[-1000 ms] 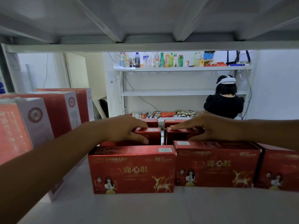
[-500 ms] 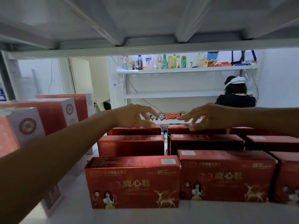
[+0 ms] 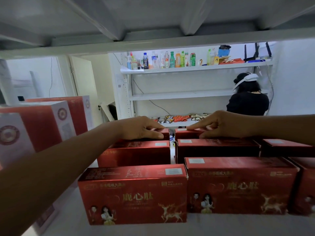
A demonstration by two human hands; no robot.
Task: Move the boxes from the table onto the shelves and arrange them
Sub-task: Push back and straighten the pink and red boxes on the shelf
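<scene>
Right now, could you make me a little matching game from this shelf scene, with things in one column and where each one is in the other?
Things:
1. left hand
2. right hand
3. drink bottles
4. tall red-and-white boxes

Places:
A. on the far top shelf
B. gripping the rear left box
C. standing at the left of the near shelf
D. gripping the rear right box

Pairs: 1-B, 2-D, 3-A, 4-C
</scene>
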